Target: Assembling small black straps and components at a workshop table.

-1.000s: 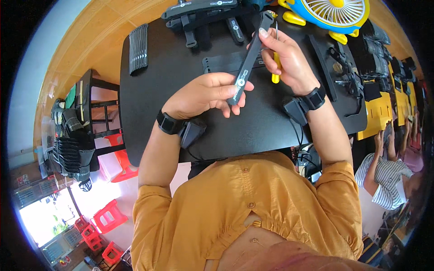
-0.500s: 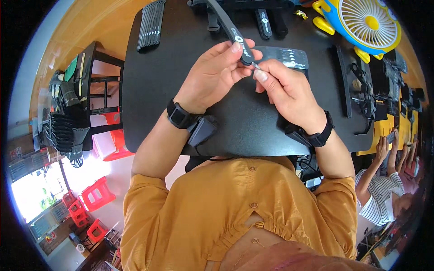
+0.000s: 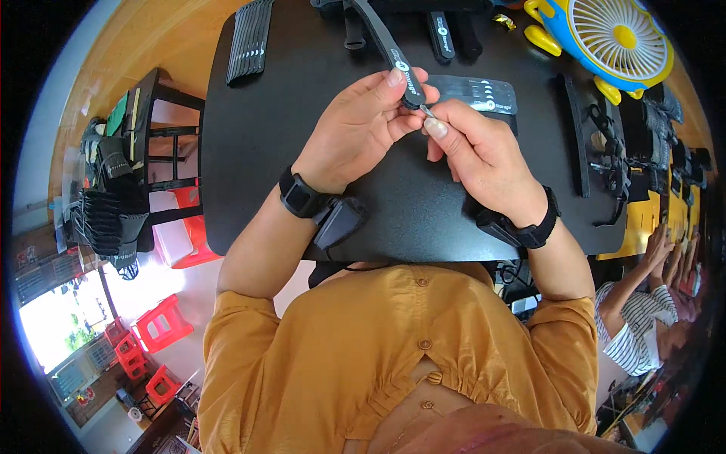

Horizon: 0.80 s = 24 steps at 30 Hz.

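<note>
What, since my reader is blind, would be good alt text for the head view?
A person's left hand holds a dark strap while the right hand pinches a thin metal tool at the strap's end, above a black table. Farther back are more dark straps and a yellow-blue fan.

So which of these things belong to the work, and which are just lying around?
In the work:
- black strap, in the left hand
- thin metal-tipped tool, in the right hand, at the strap's end
- probably the fanned dark strips at the table's far left

Apparently just around:
- blue-and-yellow fan
- small gold-coloured scrap
- red stool on the floor
</note>
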Available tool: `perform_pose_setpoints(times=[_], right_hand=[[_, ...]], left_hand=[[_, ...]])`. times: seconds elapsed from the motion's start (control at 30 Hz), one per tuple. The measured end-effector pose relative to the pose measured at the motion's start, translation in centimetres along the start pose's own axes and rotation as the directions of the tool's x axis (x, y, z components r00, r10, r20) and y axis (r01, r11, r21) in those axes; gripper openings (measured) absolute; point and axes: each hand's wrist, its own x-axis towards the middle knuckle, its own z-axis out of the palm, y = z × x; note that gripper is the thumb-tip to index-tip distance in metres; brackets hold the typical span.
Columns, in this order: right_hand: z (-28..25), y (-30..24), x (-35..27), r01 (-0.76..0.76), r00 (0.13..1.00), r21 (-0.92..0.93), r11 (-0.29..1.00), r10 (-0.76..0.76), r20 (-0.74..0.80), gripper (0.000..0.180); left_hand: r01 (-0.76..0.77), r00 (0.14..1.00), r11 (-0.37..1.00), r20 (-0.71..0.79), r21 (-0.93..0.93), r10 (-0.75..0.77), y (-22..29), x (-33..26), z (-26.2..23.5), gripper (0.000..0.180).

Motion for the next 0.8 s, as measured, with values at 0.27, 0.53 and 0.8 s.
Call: perform_pose_setpoints(times=[0.27, 0.53, 0.8], right_hand=[[-0.08, 0.20, 0.02, 0.001, 1.000, 0.008, 1.000, -0.001, 0.013, 0.014], [0.05, 0.02, -0.05, -0.103, 0.995, 0.057, 0.993, 0.103, 0.000, 0.009], [0.65, 0.11, -0.11, -0.136, 0.988, 0.362, 0.922, 0.155, -0.026, 0.037]], left_hand=[[0.015, 1.000, 0.999, 0.009, -0.041, -0.015, -0.05, -0.01, 0.00, 0.036], [-0.032, 0.998, 0.998, -0.057, 0.061, 0.035, -0.60, -0.07, 0.15, 0.034], [-0.061, 0.992, 0.983, -0.097, 0.172, 0.078, -0.51, -0.12, 0.29, 0.030]])
